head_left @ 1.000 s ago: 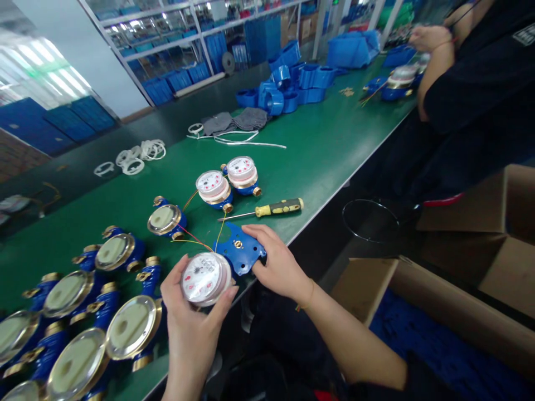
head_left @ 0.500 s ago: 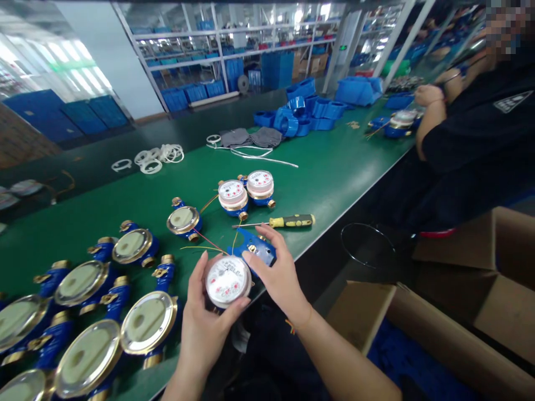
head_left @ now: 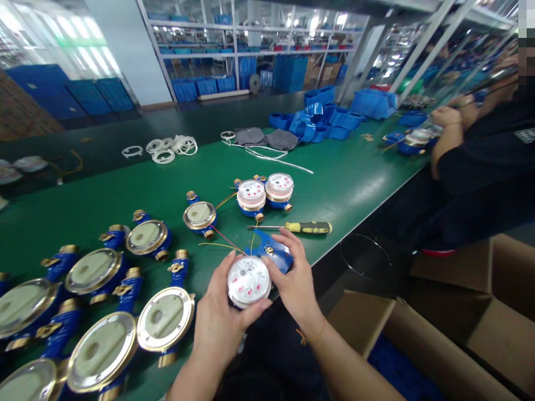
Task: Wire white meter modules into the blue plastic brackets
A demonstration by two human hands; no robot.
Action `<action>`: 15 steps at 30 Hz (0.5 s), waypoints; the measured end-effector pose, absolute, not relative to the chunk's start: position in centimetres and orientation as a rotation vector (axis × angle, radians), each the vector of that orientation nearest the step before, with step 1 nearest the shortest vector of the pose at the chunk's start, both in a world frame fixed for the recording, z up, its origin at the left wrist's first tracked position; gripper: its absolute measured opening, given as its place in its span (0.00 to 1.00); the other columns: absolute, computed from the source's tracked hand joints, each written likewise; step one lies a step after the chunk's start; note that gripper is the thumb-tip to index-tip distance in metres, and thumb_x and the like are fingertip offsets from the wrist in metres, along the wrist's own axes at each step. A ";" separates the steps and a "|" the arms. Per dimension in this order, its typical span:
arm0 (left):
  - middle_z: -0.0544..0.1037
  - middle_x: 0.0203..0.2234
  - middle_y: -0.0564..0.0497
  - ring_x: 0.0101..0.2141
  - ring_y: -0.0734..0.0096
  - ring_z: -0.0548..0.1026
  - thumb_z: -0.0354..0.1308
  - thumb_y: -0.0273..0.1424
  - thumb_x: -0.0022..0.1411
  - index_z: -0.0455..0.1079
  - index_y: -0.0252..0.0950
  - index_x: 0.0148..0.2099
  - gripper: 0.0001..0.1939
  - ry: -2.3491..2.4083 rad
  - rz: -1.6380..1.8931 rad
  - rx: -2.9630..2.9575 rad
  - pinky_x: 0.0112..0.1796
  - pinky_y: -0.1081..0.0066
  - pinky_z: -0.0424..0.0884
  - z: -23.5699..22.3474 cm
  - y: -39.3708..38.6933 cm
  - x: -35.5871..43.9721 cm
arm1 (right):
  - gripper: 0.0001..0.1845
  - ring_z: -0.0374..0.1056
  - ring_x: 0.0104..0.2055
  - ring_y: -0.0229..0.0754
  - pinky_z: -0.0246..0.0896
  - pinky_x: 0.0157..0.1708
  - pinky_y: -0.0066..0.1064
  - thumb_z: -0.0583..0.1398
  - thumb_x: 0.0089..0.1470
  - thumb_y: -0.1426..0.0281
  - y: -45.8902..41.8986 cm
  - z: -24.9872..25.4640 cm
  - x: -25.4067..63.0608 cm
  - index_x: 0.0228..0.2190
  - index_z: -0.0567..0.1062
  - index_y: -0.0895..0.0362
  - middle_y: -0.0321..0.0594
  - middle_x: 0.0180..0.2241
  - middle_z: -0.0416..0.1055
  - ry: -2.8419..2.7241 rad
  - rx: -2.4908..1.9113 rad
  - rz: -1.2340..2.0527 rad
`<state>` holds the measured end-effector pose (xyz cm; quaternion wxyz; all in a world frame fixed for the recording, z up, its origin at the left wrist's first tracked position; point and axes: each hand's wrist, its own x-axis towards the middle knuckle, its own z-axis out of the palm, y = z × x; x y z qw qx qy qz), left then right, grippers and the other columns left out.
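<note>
My left hand (head_left: 223, 320) is closed round a round white meter dial unit (head_left: 248, 280) with red marks, held over the near edge of the green bench (head_left: 343, 172). Thin red and yellow wires (head_left: 221, 245) run from the dial back across the bench. My right hand (head_left: 297, 278) grips a blue plastic plate (head_left: 273, 253) with a brass fitting, right behind the dial and touching it. A yellow-handled screwdriver (head_left: 307, 227) lies just beyond the plate.
Several blue-and-brass meter bodies (head_left: 165, 317) crowd the bench's left. Two dial-topped meters (head_left: 265, 195) sit mid-bench. White rings (head_left: 169, 147), grey cloths (head_left: 267, 137) and blue housings (head_left: 321, 117) lie farther back. A co-worker in black (head_left: 480, 167) works at right. Open cardboard boxes (head_left: 422, 334) stand below right.
My right hand brought the blue plate up against the dial unit in my left hand. The view tilted up and shifted left, so the bench items sit further right.
</note>
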<state>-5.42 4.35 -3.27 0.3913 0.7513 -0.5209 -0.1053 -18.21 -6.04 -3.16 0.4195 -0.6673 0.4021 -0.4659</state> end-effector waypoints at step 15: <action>0.59 0.51 0.45 0.56 0.55 0.64 0.59 0.42 0.62 0.59 0.46 0.62 0.28 -1.005 -0.412 1.805 0.56 0.47 0.66 -4.5 6.4 -8.2 | 0.23 0.70 0.51 0.46 0.66 0.52 0.41 0.64 0.51 0.57 -8.9 -3.2 -17.0 0.47 0.73 0.54 0.46 0.52 0.70 0.779 -1.335 -0.908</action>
